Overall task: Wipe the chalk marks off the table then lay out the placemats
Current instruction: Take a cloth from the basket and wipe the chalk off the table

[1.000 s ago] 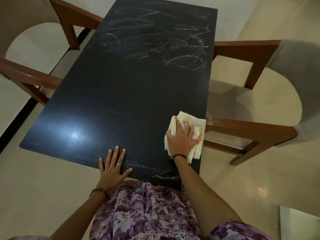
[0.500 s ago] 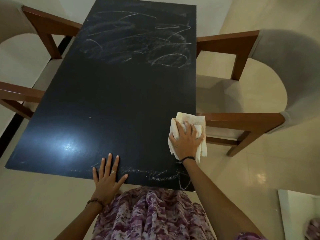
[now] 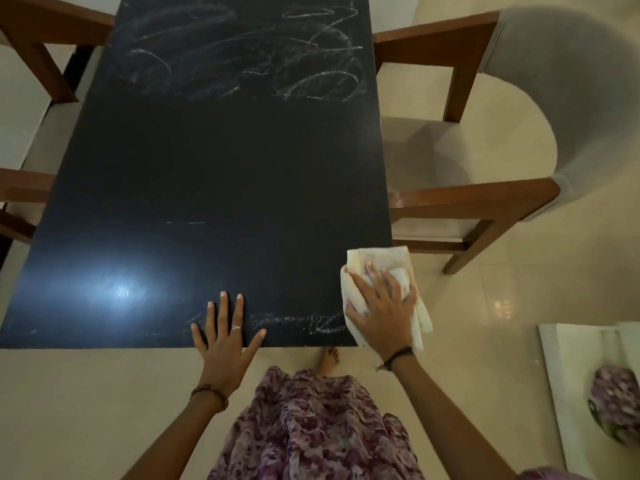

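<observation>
A black table (image 3: 221, 174) runs away from me. White chalk scribbles (image 3: 249, 53) cover its far end, and a thin band of chalk marks (image 3: 298, 322) lies along the near edge. My right hand (image 3: 381, 306) presses a folded cream cloth (image 3: 381, 261) flat on the table's near right corner, fingers spread over it; part of the cloth hangs past the edge. My left hand (image 3: 225, 330) rests flat on the near edge, fingers straight and spread, just left of the near chalk band. No placemats are in view.
A wooden armchair with pale cushions (image 3: 485, 150) stands close against the table's right side. Another wooden chair (image 3: 38, 46) stands on the left. A pale reflective panel (image 3: 588, 393) lies on the tiled floor at the lower right. My bare foot (image 3: 329, 358) shows under the near edge.
My right hand has slid the cloth toward me along the right edge to the near corner. The left hand stays flat on the near edge. My view has shifted closer.
</observation>
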